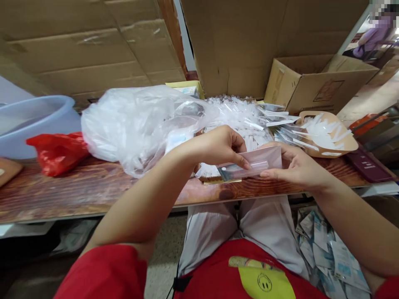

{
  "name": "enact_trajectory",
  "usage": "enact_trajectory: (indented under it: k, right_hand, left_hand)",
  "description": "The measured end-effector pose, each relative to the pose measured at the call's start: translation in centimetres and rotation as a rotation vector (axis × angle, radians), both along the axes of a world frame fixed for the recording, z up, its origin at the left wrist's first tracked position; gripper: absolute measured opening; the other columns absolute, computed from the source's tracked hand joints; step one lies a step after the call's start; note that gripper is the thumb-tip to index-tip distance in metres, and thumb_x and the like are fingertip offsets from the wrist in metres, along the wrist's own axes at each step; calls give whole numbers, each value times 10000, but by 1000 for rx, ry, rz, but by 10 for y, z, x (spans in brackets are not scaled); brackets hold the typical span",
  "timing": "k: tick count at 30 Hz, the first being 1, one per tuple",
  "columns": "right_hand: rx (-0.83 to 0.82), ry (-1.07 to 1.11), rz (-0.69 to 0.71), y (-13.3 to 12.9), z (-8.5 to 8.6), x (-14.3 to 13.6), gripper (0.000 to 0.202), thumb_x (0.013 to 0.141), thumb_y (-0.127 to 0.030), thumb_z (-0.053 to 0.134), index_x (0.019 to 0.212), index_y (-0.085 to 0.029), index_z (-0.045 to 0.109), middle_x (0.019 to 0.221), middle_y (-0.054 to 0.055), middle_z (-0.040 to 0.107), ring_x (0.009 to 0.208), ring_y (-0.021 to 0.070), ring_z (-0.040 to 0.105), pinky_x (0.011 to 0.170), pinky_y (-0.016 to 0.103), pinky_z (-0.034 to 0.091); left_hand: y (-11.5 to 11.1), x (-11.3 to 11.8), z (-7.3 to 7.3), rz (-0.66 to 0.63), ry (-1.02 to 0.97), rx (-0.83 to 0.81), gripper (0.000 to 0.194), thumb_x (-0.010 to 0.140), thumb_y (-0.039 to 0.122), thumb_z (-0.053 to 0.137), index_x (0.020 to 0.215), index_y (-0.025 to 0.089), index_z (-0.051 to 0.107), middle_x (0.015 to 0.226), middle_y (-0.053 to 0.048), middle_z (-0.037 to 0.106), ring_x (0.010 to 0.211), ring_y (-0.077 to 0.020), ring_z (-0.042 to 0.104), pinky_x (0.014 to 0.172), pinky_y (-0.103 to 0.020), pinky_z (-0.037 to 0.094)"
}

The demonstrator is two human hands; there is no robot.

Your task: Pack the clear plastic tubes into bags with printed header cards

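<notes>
And there it was, the clear packet [260, 158], held up just in front of the white heap [235, 116], on the person's side of it. Both hands were on it: the left hand [222, 145] had its thumb laid across the face, nipping the packet toward the dark printed end, while the right hand [294, 166] had the other end caught between thumb and fingers. Light as anything, I reckoned; it looked stiff enough to keep straight between two pinches, yet thin enough to crease under a hard squeeze. That shine hinted at a slick skin, so a broad pinch by the edges seemed the sound hold, clear of the slim pale shape [262, 165] inside. Quite what that shape was, I couldn't say through the glare; a small tube, perhaps, and better not pressed. Left of the heap bulged the big plastic bag [131, 124], soft and apt to snag; right of it sat the tan tray [350, 144] with its white strips [324, 128].
</notes>
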State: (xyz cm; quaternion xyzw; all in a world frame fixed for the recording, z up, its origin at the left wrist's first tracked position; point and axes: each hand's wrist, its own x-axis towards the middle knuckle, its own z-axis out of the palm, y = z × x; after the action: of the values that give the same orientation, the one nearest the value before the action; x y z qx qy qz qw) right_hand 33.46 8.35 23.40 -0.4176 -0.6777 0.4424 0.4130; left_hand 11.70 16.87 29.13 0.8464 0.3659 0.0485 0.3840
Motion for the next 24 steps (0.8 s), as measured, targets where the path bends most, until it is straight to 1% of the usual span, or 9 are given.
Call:
enact_trajectory:
  k: [2,5,8,11,13,16,18,21,24]
  right_hand:
    - [32,-45,15,9,12,-2,353,750,-384,855,1034,-213,734,947,22,757,824,171,693,726,273,522]
    - [187,-183,-24,23,28,-6,218,835,-418,783,905,-212,761,837,16,754,765,161,679,694,277,497]
    - [439,-309,-16,37,40,-11,152,911,-329,708,834,-208,760,785,13,755,726,144,664,685,285,470]
    - [725,-424,-5,53,44,-13,160,971,-263,649,871,-220,766,798,5,772,713,129,667,719,315,440]
    - [886,-451,-23,64,42,-12,170,1004,-261,617,925,-237,765,826,1,786,739,134,691,744,335,438]
    - [1104,-448,-101,77,31,-9,152,997,-214,633,1082,-274,743,884,-20,805,800,149,731,780,360,447]
    - [1227,-485,-158,81,17,-8,254,974,-174,661,1197,-283,714,966,-17,820,863,166,754,787,370,449]
    - [1313,-552,-206,76,-11,-11,349,978,-158,664,1314,-253,675,1104,13,814,998,180,772,787,358,466]
    - [1251,-551,-262,60,-37,-21,403,1011,-139,623,1398,-249,626,1164,15,796,1064,161,770,823,337,491]
  left_hand:
    - [1,0,8,22,26,2,177,669,297,846,669,168,725,520,54,562,478,-75,422,476,-240,290]
    - [2,-2,20,28,37,26,121,694,273,829,694,179,753,517,61,565,464,-73,427,472,-237,293]
    - [4,-4,26,42,17,131,73,723,198,799,672,168,757,514,57,587,490,-80,456,501,-240,321]
    - [11,-6,26,94,-33,263,52,738,175,805,693,171,778,572,38,672,559,-104,531,563,-253,375]
    - [17,-8,23,108,-81,388,51,760,202,819,718,188,794,633,26,726,612,-121,585,659,-278,421]
    - [24,-14,18,93,-168,611,79,791,221,830,725,212,787,719,17,763,712,-148,651,857,-340,435]
    - [29,-19,16,44,-217,648,87,802,281,842,786,215,788,808,-8,777,807,-179,681,907,-358,436]
    - [39,-31,15,-99,-239,499,273,817,422,829,970,201,785,971,-69,770,933,-215,696,888,-340,490]
    - [55,-38,12,-143,-256,387,355,869,420,766,1142,194,748,1168,-113,738,1097,-231,680,972,-341,502]
